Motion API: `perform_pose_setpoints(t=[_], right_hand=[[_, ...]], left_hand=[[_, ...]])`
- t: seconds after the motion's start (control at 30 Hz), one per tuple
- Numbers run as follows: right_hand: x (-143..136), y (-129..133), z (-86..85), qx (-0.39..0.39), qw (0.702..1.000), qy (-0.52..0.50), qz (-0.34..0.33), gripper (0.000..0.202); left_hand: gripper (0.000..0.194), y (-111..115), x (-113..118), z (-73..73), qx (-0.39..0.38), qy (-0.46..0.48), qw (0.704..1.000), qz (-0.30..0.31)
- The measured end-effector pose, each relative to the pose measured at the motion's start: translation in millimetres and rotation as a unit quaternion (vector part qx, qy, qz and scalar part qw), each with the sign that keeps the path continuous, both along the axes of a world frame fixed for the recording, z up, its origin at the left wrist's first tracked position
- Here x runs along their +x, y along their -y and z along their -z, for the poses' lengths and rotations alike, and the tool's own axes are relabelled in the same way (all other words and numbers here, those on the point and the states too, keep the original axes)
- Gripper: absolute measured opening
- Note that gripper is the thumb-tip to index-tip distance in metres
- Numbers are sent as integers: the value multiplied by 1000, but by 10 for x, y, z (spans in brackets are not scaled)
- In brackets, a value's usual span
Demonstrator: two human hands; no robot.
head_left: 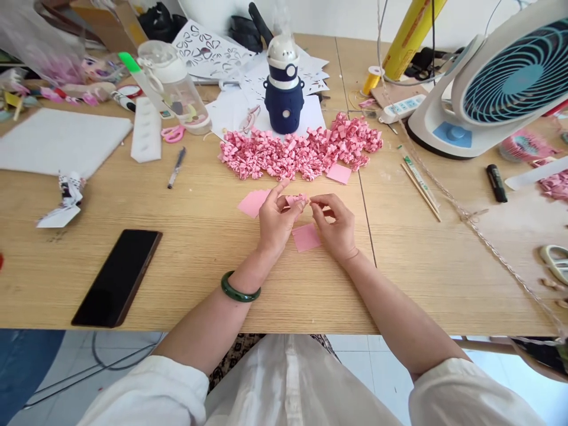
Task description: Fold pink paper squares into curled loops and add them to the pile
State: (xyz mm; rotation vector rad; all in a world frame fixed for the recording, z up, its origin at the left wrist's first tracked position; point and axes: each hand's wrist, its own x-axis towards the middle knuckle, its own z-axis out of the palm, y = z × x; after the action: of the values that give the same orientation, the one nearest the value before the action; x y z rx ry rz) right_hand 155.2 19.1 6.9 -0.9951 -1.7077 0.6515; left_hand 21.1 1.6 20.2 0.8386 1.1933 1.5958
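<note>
Between thumb and fingers, my left hand (276, 222) pinches a small pink paper piece (295, 199) with a frilled, curled edge. My right hand (333, 223) is closed in a pinch at the right end of that piece; what its fingertips hold is too small to make out. Beneath my hands lies a flat pink sheet (306, 237). Another pink sheet (254, 203) rests just left of my left hand, partly covered by it. Beyond my hands stretches a long heap of curled pink paper pieces (284, 155), with a square pink sheet (339, 173) at its near edge.
A dark blue bottle (284, 106) stands behind the heap. A phone (118, 278) lies at the front left, a pen (177, 168) and pink scissors (173, 134) further back. At right are a fan (455, 131), wooden sticks (420, 191) and a black marker (496, 183).
</note>
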Motion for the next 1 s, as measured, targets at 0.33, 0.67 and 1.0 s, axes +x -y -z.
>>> perform_pose_setpoints(t=[0.33, 0.67, 1.0], right_hand=[[-5, 22, -22, -36, 999, -36, -11, 10], [17, 47, -123, 46, 997, -37, 55, 8], [19, 7, -103, 12, 998, -26, 64, 2]], left_hand=[[74, 45, 39, -46, -11, -59, 998, 5], [80, 95, 91, -40, 2, -24, 998, 54], [59, 84, 69, 14, 1, -34, 996, 78]])
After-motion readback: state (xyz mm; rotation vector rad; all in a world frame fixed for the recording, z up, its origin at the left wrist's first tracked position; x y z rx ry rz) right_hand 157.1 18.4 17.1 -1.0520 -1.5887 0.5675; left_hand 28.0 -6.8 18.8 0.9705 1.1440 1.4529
